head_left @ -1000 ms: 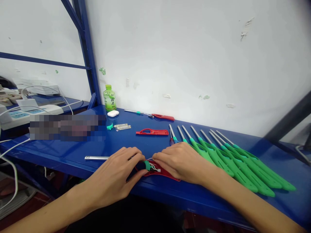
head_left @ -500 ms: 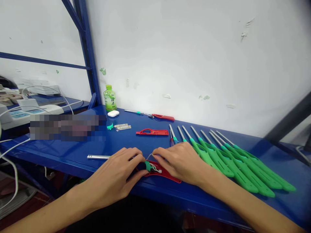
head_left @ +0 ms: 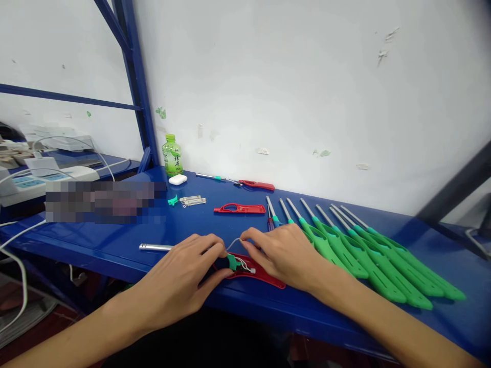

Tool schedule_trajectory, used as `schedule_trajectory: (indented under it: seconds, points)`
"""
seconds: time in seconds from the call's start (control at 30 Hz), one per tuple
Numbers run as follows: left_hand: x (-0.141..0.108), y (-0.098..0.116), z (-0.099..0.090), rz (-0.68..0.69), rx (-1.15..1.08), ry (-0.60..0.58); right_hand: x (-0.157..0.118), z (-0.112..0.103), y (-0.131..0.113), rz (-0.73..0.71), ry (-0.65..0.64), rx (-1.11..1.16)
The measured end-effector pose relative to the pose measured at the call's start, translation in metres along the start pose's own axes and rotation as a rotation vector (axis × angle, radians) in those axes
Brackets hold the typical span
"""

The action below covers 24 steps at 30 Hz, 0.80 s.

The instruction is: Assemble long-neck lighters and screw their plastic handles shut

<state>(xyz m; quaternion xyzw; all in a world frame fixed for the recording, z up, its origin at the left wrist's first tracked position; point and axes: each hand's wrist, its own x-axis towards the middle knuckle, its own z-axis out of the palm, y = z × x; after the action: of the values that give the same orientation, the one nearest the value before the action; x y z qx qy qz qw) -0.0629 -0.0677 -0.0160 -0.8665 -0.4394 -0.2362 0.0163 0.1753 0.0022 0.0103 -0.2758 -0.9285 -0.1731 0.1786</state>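
Note:
Near the table's front edge, my left hand point(head_left: 199, 271) is closed around an opened gas lighter, thumb and fingers on its front part. The lighter's red half-shell point(head_left: 268, 275) lies with its inside up, and its metal tube point(head_left: 155, 247) sticks out left of my hand. A green trigger point(head_left: 232, 262) and white wires point(head_left: 245, 266) show inside the shell. My right hand point(head_left: 284, 251) pinches the end of a thin pale wire point(head_left: 233, 242) above the shell. The wire's other end is hidden by my left fingers.
Several green lighters point(head_left: 353, 245) lie on the right beside a screwdriver point(head_left: 270, 224). Farther back are a red shell half point(head_left: 241, 209), another red lighter point(head_left: 256, 185), clear parts point(head_left: 193, 200), a white case point(head_left: 178, 180) and a bottle point(head_left: 172, 156). A power strip point(head_left: 49, 179) stands left.
My right hand has risen slightly, and the thin wire now arches a little higher and farther left. My left hand stays on the lighter.

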Motion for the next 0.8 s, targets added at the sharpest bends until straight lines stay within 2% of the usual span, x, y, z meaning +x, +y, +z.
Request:
schedule_trajectory:
  seconds: [0.2,0.37,0.53,0.6,0.8]
  points:
    - [-0.001,0.0,0.0,0.018,0.014,0.017,0.001,-0.004,0.003,-0.007,-0.066,0.059]
    - [0.0,0.001,-0.001,0.02,-0.002,0.012,0.003,-0.026,0.006,0.08,-0.031,0.207]
    - [0.001,0.002,-0.001,0.022,0.001,-0.001,0.003,-0.045,0.002,-0.071,-0.303,0.359]
    - [0.001,0.001,-0.002,0.026,0.002,-0.004,0.004,-0.045,0.0,-0.093,-0.342,0.337]
    - [-0.001,-0.001,-0.001,0.017,-0.004,0.014,0.004,-0.035,0.002,-0.129,-0.334,0.333]
